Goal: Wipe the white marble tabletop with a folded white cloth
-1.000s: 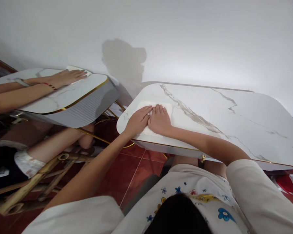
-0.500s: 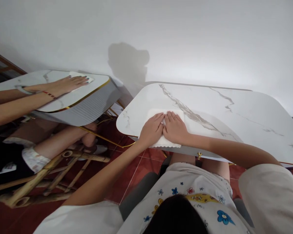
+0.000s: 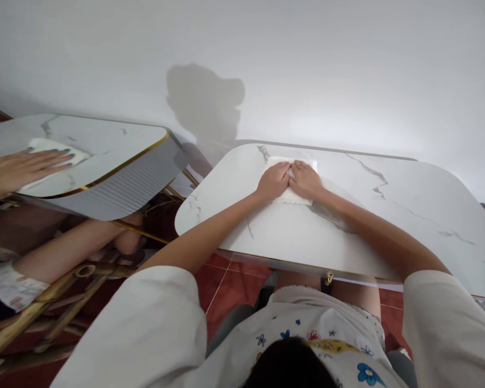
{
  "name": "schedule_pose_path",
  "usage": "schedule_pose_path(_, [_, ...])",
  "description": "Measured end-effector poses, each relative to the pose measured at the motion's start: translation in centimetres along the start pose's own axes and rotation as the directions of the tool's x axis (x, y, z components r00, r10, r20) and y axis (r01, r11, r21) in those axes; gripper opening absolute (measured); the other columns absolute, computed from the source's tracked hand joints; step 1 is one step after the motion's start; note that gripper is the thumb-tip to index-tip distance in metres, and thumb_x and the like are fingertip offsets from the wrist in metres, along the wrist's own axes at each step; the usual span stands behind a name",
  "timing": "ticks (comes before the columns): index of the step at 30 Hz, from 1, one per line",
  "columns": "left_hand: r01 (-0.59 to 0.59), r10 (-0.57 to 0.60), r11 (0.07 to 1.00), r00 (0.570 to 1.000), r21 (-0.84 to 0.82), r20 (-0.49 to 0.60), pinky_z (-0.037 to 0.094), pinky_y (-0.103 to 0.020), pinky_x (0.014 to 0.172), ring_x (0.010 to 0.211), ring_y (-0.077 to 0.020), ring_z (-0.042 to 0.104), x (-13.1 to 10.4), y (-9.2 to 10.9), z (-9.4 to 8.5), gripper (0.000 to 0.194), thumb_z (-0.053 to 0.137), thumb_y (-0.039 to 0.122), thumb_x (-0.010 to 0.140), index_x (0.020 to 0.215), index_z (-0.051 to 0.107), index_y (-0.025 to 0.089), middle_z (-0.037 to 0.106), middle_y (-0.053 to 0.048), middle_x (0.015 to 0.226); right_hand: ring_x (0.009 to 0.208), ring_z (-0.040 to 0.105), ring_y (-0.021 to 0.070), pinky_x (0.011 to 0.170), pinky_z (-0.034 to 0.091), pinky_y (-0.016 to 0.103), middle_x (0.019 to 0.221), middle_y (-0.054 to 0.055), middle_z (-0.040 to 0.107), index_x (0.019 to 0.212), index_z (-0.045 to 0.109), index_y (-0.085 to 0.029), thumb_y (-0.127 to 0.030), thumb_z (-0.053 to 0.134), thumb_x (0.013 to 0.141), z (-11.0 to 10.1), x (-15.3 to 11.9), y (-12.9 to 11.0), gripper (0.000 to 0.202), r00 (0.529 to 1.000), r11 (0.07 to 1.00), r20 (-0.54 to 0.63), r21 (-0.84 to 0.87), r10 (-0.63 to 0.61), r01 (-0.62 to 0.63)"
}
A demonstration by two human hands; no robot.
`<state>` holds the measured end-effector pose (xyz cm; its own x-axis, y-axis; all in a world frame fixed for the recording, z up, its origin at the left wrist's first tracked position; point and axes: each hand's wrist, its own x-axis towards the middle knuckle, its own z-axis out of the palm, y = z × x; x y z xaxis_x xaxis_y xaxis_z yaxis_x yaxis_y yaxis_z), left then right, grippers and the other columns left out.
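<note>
left hand (image 3: pixel 272 181): flat, unclenched on white cloth (image 3: pixel 293 198) | right hand (image 3: pixel 306 179): likewise, at left's 3 o'clock | co-worker's hand (image 3: pixel 32 166): 9 o'clock

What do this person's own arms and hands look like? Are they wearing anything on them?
The left sleeve and right sleeve are white, loose and wide, ending around the elbows. Below them, the arms are bare, with no bracelet or watch showing. The left hand and right hand wear no gloves, and no rings show on the fingers.
</note>
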<state>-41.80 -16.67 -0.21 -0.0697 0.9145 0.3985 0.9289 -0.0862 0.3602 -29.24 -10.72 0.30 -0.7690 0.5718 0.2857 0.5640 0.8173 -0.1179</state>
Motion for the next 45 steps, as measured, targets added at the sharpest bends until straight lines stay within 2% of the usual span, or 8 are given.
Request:
schedule_pose_path(6, [-0.021,0.02,1.0,0.999,-0.004,-0.038,0.037,-0.037,0.106,0.12,-0.0248,0.052,5.5,-2.7,1.7,0.04,0.033,0.018,0.085,0.115,0.059,0.014,0.06,-0.012,0.124,0.136,0.033,0.0289,0.112,0.022,0.041,0.146,0.021,0.04,0.138,0.041,0.002,-0.024,0.033,0.092,0.9,5.3,3.6,0.053,0.999,1.0,0.031,0.003,-0.027,0.027])
schedule_pose_path(12, [0.006,-0.007,0.999,1.0,-0.043,-0.025,0.041,-0.041,0.099,0.112,-0.0273,0.055,10.0,-5.1,3.0,0.036,0.033,0.019,0.085,0.108,0.061,0.02,0.063,-0.01,0.117,0.137,0.032,0.0284,0.112,0.02,0.04,0.146,0.018,0.041,0.138,0.041,0.0,-0.027,0.033,0.094,1.9,9.4,6.3,0.053,0.999,0.999,0.027,0.045,0.018,-0.019])
schedule_pose_path(17, [0.031,-0.033,0.997,0.999,-0.064,-0.028,0.041,-0.039,0.098,0.112,-0.0267,0.055,11.9,-6.5,3.4,0.038,0.033,0.018,0.084,0.107,0.063,0.022,0.064,-0.006,0.119,0.13,0.041,0.0283,0.108,0.026,0.04,0.139,0.016,0.05,0.133,0.048,-0.005,-0.028,0.034,0.095,2.2,11.2,6.8,0.047,0.997,0.994,0.015,0.071,0.077,-0.078])
schedule_pose_path(23, [0.041,-0.043,0.997,0.999,-0.063,-0.027,0.043,-0.04,0.096,0.11,-0.0275,0.057,12.6,-6.9,3.3,0.039,0.035,0.018,0.083,0.105,0.066,0.025,0.067,-0.004,0.114,0.12,0.049,0.0294,0.102,0.034,0.04,0.128,0.017,0.058,0.124,0.055,-0.005,-0.027,0.033,0.095,1.9,11.5,6.2,0.042,0.993,0.992,-0.009,0.043,0.116,-0.115])
schedule_pose_path(27, [0.018,-0.019,1.0,0.999,-0.019,-0.033,0.043,-0.039,0.097,0.11,-0.0256,0.057,12.2,-6.2,3.2,0.039,0.034,0.017,0.082,0.106,0.065,0.024,0.066,-0.005,0.116,0.124,0.046,0.0297,0.105,0.03,0.04,0.131,0.02,0.055,0.127,0.051,-0.001,-0.022,0.032,0.094,2.3,11.0,6.0,0.044,0.995,0.996,-0.042,-0.017,0.089,-0.09])
schedule_pose_path(34, [-0.035,0.035,0.999,0.999,0.005,-0.002,0.038,-0.038,0.105,0.121,-0.0248,0.051,9.6,-5.6,2.8,0.043,0.032,0.02,0.085,0.119,0.059,0.018,0.06,-0.009,0.127,0.14,0.027,0.0292,0.113,0.018,0.039,0.15,0.02,0.033,0.142,0.034,0.004,-0.023,0.031,0.093,2.2,8.4,4.0,0.055,0.99,0.99,0.01,-0.034,0.137,-0.137])
schedule_pose_path(38, [-0.087,0.087,0.996,0.996,-0.004,0.008,0.034,-0.035,0.11,0.126,-0.0224,0.048,6.5,-5.0,1.6,0.046,0.032,0.022,0.087,0.125,0.056,0.016,0.057,-0.008,0.132,0.14,0.026,0.029,0.114,0.018,0.04,0.15,0.02,0.032,0.143,0.033,0.004,-0.024,0.03,0.093,1.4,6.1,1.5,0.057,0.989,0.988,0.025,-0.034,0.149,-0.148])
schedule_pose_path(45, [-0.013,0.012,0.999,1.0,0.048,0.022,0.032,-0.034,0.113,0.131,-0.0196,0.044,-1.0,-2.8,-1.5,0.05,0.026,0.025,0.089,0.131,0.051,0.016,0.051,-0.006,0.14,0.139,0.029,0.0315,0.114,0.02,0.043,0.148,0.024,0.035,0.14,0.035,0.007,-0.023,0.034,0.093,0.9,0.8,-4.0,0.057,0.995,0.994,-0.026,-0.026,0.101,-0.102])
